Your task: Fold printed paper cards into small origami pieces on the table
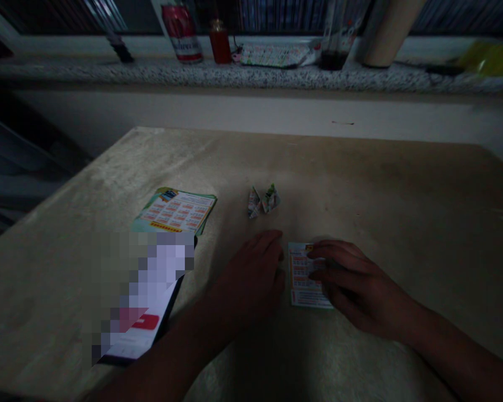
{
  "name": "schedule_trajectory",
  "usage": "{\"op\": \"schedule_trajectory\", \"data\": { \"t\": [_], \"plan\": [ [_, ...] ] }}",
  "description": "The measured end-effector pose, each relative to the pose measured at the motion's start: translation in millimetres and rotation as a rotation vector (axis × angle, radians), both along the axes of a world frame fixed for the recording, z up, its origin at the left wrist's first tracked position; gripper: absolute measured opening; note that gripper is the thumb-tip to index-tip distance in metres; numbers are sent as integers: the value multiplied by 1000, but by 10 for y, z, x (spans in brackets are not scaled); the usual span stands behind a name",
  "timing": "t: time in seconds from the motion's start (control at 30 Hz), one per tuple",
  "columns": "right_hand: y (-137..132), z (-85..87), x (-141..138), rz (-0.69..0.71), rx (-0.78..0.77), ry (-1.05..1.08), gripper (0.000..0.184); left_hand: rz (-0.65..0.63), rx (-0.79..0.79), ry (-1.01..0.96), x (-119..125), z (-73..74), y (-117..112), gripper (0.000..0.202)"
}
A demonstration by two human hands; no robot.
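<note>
A small printed paper sheet (302, 273) lies flat on the beige table (360, 184) near me. My right hand (343, 282) rests on its right half, fingers stretched flat across it. My left hand (254, 273) lies palm down just left of the sheet, fingertips close to its top left corner, fingers loosely curved and holding nothing that I can see. Two small folded paper figures (263, 200) stand a little beyond the hands.
A stack of printed flyers (176, 212) lies at the left. A phone (146, 312) with a lit screen lies near the front left. On the stone ledge (251, 75) behind stand a red can (182, 30), a red jar (220, 42), a dark glass (335, 56) and a cardboard tube (388, 30).
</note>
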State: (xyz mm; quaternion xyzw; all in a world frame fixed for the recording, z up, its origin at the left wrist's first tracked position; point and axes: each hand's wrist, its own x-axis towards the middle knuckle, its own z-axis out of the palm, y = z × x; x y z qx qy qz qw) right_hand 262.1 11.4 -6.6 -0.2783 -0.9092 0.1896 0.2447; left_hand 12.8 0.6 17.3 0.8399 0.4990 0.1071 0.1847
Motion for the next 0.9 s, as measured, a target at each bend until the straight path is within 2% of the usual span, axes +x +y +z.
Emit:
{"op": "schedule_trajectory", "data": {
  "t": [0.47, 0.9],
  "plan": [
    [-11, 14, -10, -16, 13, 3, 34, 8, 13, -19, -7, -30, 12, 21],
    [-6, 11, -22, -6, 16, 4, 35, -14, 54, -44, -8, -46, -13, 28]
  ]
}}
